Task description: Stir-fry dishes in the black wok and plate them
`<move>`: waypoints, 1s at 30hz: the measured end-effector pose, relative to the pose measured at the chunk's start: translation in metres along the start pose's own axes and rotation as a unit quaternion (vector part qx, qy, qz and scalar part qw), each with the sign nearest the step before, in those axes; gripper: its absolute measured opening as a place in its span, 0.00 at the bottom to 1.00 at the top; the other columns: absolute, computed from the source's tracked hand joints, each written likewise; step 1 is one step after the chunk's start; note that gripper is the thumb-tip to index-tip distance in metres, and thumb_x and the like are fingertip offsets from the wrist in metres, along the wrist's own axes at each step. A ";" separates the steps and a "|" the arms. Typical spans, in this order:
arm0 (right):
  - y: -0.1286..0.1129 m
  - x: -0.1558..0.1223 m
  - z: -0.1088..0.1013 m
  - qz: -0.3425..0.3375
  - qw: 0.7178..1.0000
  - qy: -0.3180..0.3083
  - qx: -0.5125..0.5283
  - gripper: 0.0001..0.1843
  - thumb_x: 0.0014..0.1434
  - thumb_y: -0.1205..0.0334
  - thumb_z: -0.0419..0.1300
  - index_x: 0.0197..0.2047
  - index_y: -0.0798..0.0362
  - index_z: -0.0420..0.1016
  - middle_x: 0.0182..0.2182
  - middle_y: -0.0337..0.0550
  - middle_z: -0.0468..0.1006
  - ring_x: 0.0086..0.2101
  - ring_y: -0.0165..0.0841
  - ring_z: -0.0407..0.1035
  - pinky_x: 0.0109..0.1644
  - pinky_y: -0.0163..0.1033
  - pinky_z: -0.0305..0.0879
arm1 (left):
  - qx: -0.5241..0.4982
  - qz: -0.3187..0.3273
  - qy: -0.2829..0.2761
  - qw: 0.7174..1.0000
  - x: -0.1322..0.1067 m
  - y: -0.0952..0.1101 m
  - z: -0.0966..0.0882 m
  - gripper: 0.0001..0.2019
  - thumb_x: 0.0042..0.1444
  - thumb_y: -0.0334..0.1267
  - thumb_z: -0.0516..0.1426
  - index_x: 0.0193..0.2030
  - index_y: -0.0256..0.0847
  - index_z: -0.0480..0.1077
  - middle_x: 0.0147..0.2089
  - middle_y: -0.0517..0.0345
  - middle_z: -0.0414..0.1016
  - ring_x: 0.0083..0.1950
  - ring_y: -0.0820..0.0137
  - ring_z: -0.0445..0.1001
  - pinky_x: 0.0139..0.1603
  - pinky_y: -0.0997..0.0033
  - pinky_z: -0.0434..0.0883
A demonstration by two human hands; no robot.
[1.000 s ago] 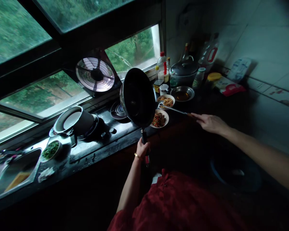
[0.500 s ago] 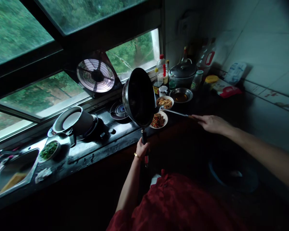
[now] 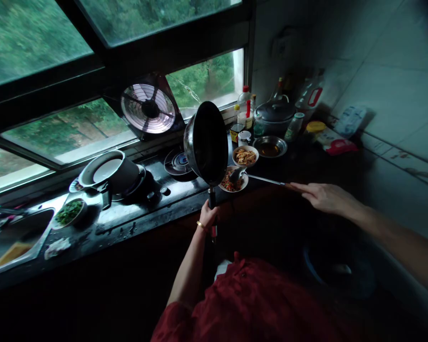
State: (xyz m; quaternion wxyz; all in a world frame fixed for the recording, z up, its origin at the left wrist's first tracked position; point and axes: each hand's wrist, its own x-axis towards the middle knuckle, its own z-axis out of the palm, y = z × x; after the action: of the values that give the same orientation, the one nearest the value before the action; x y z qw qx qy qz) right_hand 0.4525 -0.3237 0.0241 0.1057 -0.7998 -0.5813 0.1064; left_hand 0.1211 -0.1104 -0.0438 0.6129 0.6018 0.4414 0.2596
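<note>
My left hand [image 3: 209,216] is wrapped round the handle of a dark wok [image 3: 207,145], which is held up and tilted so its inside faces right. In my right hand [image 3: 323,195] is the wooden-ended handle of a long metal spatula [image 3: 266,180]. The spatula's dark head is over the near bowl [image 3: 245,184] of reddish chopped food, apparently touching that food. Just behind it stands a second bowl [image 3: 256,162] with yellowish-brown food. Part of the near bowl's left side is hidden by the wok.
At left, a pot [image 3: 123,171] sits on a burner beside a bowl of chopped greens [image 3: 69,212] and a sink [image 3: 43,237]. A bare burner [image 3: 178,161] lies behind the wok. Bottles, a lidded pot [image 3: 274,114] and a metal dish [image 3: 283,145] fill the back corner.
The spatula's head has come down from between the two bowls to the near bowl's food. My right hand has moved slightly right and lower. The wok stays tilted in my left hand.
</note>
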 end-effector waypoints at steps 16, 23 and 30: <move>-0.126 -0.065 0.046 0.141 0.665 -0.144 0.719 0.22 0.57 0.51 0.55 0.55 0.29 0.60 0.26 0.34 0.58 0.15 0.20 0.46 0.14 0.29 0.45 | -0.393 -0.141 -0.158 0.895 -0.130 0.046 -0.084 0.13 0.43 0.39 0.56 0.36 0.39 0.60 0.20 0.69 0.53 0.13 0.84 0.49 0.12 0.82 0.49; -0.209 -0.106 0.075 0.150 0.661 -0.254 0.690 0.27 0.55 0.48 0.58 0.58 0.31 0.59 0.25 0.33 0.60 0.14 0.19 0.48 0.13 0.29 0.46 | -0.521 -0.122 -0.157 0.830 -0.274 -0.019 -0.168 0.09 0.48 0.36 0.54 0.38 0.37 0.62 0.20 0.68 0.54 0.13 0.84 0.48 0.12 0.82 0.47; -0.405 -0.126 0.152 0.132 0.644 -0.352 0.667 0.43 0.50 0.52 0.65 0.64 0.42 0.48 0.22 0.32 0.64 0.14 0.17 0.51 0.16 0.23 0.45 | -0.597 -0.009 -0.105 0.795 -0.418 -0.105 -0.300 0.08 0.53 0.34 0.50 0.40 0.36 0.62 0.21 0.67 0.57 0.14 0.82 0.50 0.14 0.81 0.50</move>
State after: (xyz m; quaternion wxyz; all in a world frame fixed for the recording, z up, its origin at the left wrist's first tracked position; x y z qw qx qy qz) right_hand 0.0025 -0.3149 0.0037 0.3823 -0.4835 -0.2349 0.7516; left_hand -0.3561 -0.3279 -0.0157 0.8953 0.1353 0.1372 0.4017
